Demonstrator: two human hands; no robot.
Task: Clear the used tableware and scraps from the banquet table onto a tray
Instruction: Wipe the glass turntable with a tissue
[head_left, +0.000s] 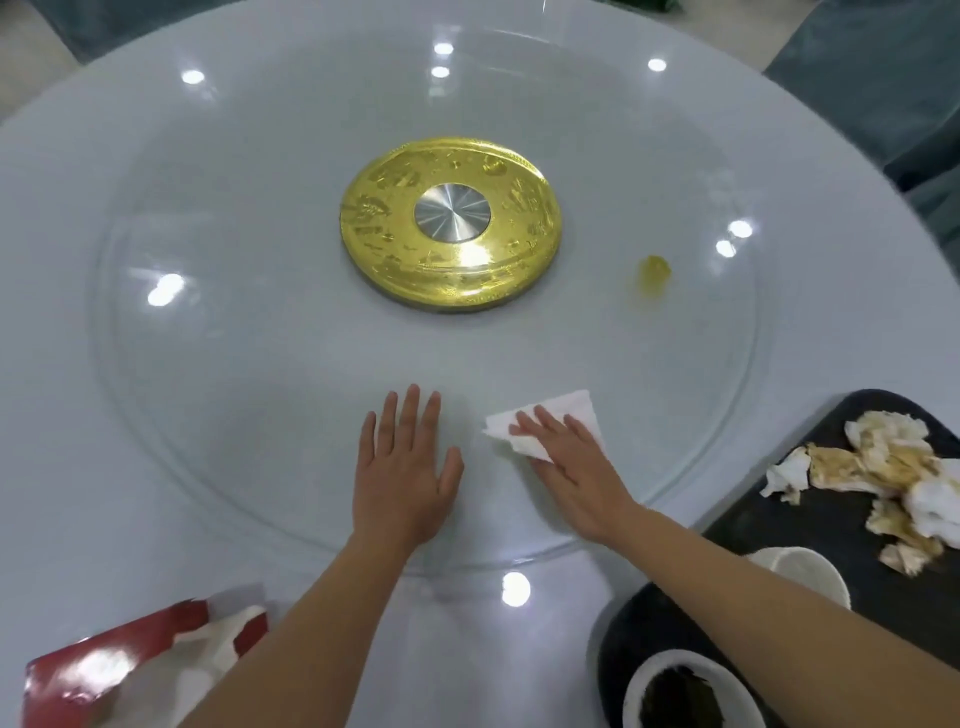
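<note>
tray (852, 415) holding soiled napkins (893, 467), right hand (566, 467) flat pressing tissue (569, 406), left hand (402, 467) flat on turntable (260, 364)

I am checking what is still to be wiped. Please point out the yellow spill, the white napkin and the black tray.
yellow spill (653, 270), head view, middle of the spot.
white napkin (574, 404), head view, uncovered far corner.
black tray (821, 525), head view, bare dark surface.

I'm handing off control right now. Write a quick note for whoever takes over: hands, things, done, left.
Left hand: flat on the glass turntable, holding nothing.
Right hand: flat, pressing a white napkin on the glass.
Done: soiled napkins, cup and bowl are on the black tray.
Left: yellow spill right of the gold hub; then tray the napkin.
</note>
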